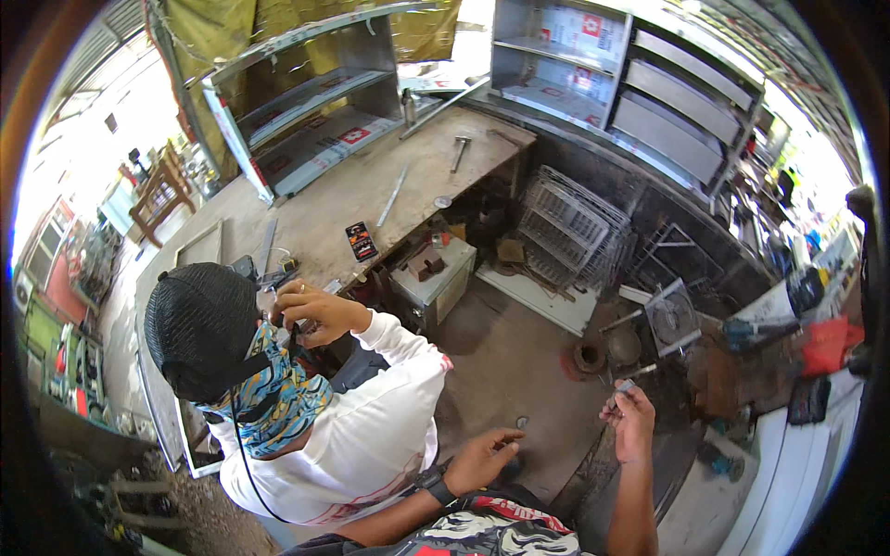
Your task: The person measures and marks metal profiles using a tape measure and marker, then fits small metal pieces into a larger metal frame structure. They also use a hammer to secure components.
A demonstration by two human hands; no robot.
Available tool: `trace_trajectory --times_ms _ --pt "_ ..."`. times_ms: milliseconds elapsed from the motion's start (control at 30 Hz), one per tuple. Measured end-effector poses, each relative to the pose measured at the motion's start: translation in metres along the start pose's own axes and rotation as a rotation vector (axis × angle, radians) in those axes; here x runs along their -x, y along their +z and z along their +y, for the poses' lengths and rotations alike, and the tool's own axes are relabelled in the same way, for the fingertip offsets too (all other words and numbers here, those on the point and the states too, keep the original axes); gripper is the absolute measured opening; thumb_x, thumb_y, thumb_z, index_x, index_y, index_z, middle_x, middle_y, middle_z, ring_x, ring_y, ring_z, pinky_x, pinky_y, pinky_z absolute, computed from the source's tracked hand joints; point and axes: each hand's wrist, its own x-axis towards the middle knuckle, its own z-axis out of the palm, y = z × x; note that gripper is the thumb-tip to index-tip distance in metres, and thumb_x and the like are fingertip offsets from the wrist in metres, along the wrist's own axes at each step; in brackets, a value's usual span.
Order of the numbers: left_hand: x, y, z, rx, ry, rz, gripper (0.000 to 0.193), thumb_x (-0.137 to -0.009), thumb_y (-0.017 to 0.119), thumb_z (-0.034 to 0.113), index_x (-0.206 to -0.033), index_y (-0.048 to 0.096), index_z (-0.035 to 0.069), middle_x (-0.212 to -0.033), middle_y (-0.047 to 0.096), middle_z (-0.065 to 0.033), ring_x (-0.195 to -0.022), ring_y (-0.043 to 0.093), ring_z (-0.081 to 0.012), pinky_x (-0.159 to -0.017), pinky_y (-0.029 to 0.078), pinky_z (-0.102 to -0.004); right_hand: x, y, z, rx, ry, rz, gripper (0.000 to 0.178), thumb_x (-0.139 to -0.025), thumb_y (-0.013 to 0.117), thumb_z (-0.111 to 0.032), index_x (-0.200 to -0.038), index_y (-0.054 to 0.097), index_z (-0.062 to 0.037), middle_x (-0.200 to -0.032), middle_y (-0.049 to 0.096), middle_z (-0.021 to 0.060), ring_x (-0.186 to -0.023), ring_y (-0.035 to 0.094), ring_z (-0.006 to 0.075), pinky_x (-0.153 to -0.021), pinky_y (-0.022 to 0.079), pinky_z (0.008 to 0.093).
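Observation:
My left hand (482,461) hangs low in front of me, fingers loosely stretched and thumb apart, with nothing visible in it. A dark watch (434,483) is on that wrist. To the right, my right hand (632,422) is raised with bent fingers, pinching a small grey piece (627,385) whose exact kind I cannot make out. Close on my left stands a co-worker in a white long-sleeved top (371,422) and a black cap (199,324). The co-worker's hand (320,310) is lifted in front of their head, holding something mostly hidden.
A large workbench (315,222) bears a metal shelf unit (315,97), a hammer (459,153), a metal strip (392,195) and a phone (361,241). Wire racks (570,227) lean beyond the floor. A box fan (674,317) and clutter stand at right; a small white cabinet (436,278) sits beside the bench.

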Motion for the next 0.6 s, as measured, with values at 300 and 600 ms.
trace_trajectory --times_ms 300,600 --pt "-0.120 -0.017 0.026 0.095 0.099 0.397 0.031 -0.104 0.065 0.019 -0.131 0.069 0.002 -0.122 0.074 -0.0125 -0.113 0.070 -0.0198 -0.097 0.053 -0.0322 -0.241 0.115 0.011 0.569 -0.017 -0.356 0.015 -0.101 0.067 -0.009 -0.110 0.071 0.0021 -0.081 0.068 0.0021 -0.069 0.062 0.0098 -0.061 0.051 0.0298" --pt "-0.244 -0.109 -0.005 0.449 -0.010 0.821 0.027 -0.103 0.065 0.011 -0.127 0.069 -0.002 -0.100 0.074 -0.0050 -0.087 0.067 -0.0103 -0.082 0.055 -0.0269 -0.430 0.268 0.044 0.774 -0.077 -0.515 0.012 -0.096 0.071 -0.010 -0.098 0.072 0.0022 -0.078 0.069 0.0019 -0.067 0.062 0.0086 -0.059 0.049 0.0271"
